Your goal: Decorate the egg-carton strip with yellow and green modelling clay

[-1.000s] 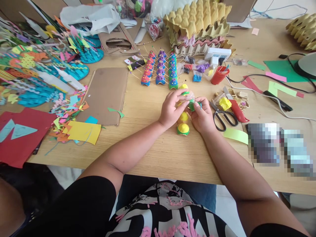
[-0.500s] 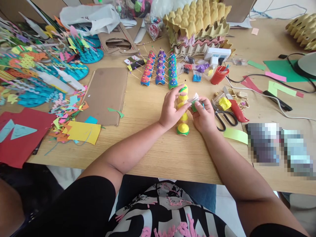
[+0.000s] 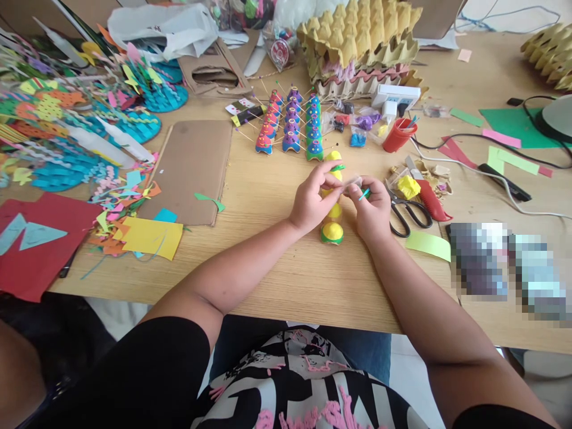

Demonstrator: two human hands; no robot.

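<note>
A small clear plastic packet (image 3: 353,182) is pinched between my two hands. My left hand (image 3: 314,193), thumb and forefinger closed, grips its left side. The fingers of my right hand (image 3: 372,205) are closed round its right side, and a thin blue-green stick (image 3: 364,195) shows by the right thumb. Under and behind my hands stands a row of yellow domes with green edges (image 3: 332,232), partly hidden by the left fingers. Behind it are three finished-looking rows of bumps with pins: red and blue (image 3: 264,142), purple and blue (image 3: 291,140), green and blue (image 3: 314,148).
Black scissors (image 3: 410,215), a red-handled cutter (image 3: 432,199) and a red cup (image 3: 399,136) are on the right. Egg trays (image 3: 357,36) are stacked behind. Cardboard (image 3: 190,173), paper scraps and blue craft pieces (image 3: 62,170) spread over the left side.
The packet has turned flatter between my hands, and its green content no longer shows clearly. My left fingers have shifted slightly, uncovering more of the far yellow dome.
</note>
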